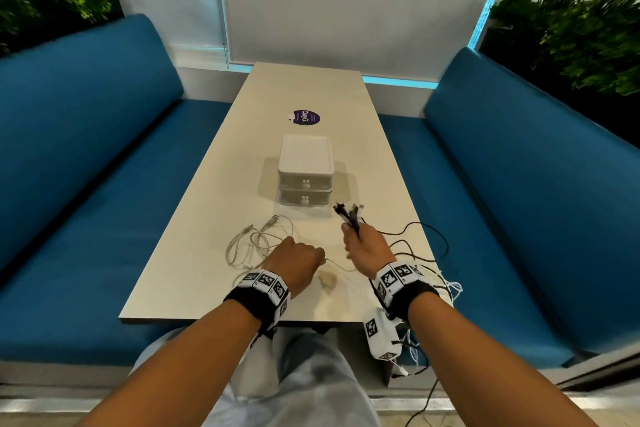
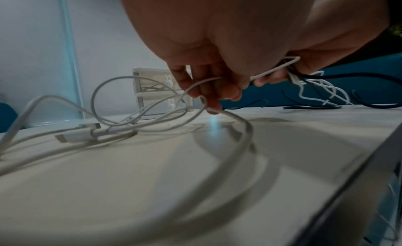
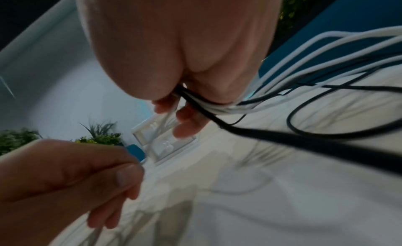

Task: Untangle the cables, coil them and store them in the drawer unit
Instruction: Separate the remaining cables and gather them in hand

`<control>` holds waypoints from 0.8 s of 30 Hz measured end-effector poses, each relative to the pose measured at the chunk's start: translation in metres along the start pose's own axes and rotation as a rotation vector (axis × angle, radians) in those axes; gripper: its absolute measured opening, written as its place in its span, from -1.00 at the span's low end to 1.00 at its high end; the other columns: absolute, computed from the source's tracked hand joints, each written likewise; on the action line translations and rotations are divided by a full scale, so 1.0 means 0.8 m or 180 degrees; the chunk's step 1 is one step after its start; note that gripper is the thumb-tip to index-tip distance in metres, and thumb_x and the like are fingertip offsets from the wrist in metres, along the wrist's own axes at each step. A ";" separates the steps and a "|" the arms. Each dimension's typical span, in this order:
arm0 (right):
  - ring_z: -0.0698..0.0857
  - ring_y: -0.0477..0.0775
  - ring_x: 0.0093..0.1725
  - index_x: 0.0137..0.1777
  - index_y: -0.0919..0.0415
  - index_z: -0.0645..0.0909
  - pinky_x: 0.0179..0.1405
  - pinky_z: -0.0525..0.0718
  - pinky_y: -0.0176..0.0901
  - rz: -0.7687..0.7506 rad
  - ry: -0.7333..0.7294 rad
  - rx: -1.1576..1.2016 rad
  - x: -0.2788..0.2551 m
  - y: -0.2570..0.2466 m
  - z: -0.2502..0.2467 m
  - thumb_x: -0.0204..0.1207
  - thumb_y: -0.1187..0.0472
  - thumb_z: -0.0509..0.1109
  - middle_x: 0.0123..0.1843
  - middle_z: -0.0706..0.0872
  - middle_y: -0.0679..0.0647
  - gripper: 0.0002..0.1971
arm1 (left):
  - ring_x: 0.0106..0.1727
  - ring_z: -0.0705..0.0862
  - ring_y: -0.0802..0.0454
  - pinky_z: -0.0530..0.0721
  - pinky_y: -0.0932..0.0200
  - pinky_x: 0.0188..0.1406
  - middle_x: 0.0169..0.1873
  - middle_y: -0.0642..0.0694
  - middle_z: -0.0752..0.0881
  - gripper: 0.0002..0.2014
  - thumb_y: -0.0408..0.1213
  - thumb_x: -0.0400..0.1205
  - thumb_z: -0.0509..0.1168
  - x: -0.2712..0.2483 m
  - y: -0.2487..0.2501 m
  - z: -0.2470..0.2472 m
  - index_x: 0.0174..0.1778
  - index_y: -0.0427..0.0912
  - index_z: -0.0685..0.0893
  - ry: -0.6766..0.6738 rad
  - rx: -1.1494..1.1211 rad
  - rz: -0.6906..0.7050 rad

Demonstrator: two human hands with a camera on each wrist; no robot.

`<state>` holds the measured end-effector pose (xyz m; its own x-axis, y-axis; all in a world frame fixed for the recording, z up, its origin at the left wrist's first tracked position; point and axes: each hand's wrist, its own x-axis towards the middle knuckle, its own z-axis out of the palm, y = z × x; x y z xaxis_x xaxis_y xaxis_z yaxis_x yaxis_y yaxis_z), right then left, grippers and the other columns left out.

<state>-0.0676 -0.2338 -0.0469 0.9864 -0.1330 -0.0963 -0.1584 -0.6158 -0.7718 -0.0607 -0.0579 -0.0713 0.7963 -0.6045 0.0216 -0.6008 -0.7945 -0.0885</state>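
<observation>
Fingers [image 2: 208, 88] of the left hand [image 1: 294, 262] curl around a white cable [image 1: 249, 243] whose loops lie on the counter [image 1: 194, 274]. Right hand [image 1: 369, 250] grips a bundle of black and white cables [image 1: 349, 215], raised just in front of the closed drawer unit [image 1: 305, 170], loose ends trailing off the counter edge.

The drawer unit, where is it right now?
In the head view the drawer unit stands mid-table, just beyond both hands, between the purple sticker behind it and the loose white cable in front.
</observation>
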 end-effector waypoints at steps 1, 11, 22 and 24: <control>0.73 0.19 -0.15 -0.20 0.16 0.63 -0.01 0.69 0.08 -0.0088 -0.0134 0.0066 -0.003 -0.006 0.004 0.73 -0.07 0.12 -0.21 0.77 0.10 -0.58 | -0.06 0.72 -0.19 0.41 -0.01 0.04 -0.08 -0.09 0.78 -0.75 -0.15 0.80 0.04 0.000 0.003 -0.001 0.05 -0.08 0.62 0.0020 0.0059 0.0004; 0.56 0.02 -0.36 -0.33 0.06 0.54 -0.19 0.47 -0.12 -0.0411 -0.1078 -0.0311 -0.015 -0.022 0.030 0.70 -0.02 0.17 -0.41 0.61 -0.02 -0.63 | -0.05 0.68 -0.09 0.29 -0.07 0.30 -0.17 -0.03 0.75 -0.77 -0.31 0.69 0.11 -0.006 -0.005 0.010 0.00 0.03 0.66 -0.0069 0.0130 -0.0133; 0.70 0.24 -0.06 0.21 0.19 0.55 -0.21 0.59 -0.04 -0.0346 -0.0522 -0.2687 -0.008 0.021 -0.029 0.74 -0.06 0.06 0.03 0.69 0.20 -0.63 | 0.13 0.63 -0.05 0.28 -0.05 0.28 0.01 0.00 0.73 -0.67 -0.03 0.82 -0.03 0.000 -0.061 0.000 0.13 0.00 0.64 -0.0173 -0.0321 -0.0125; 0.68 0.25 -0.06 0.21 0.20 0.54 -0.20 0.57 -0.04 -0.0150 -0.0305 -0.2442 -0.008 0.017 -0.026 0.75 -0.05 0.03 0.06 0.69 0.20 -0.62 | 0.09 0.65 -0.08 0.29 -0.05 0.25 -0.02 -0.02 0.73 -0.68 -0.04 0.82 -0.03 0.004 -0.055 0.003 0.12 -0.02 0.63 -0.0185 -0.0368 -0.0127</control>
<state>-0.0771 -0.2573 -0.0436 0.9868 -0.0470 -0.1549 -0.0673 -0.9894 -0.1284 -0.0316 -0.0244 -0.0697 0.8204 -0.5707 -0.0351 -0.5701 -0.8212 0.0269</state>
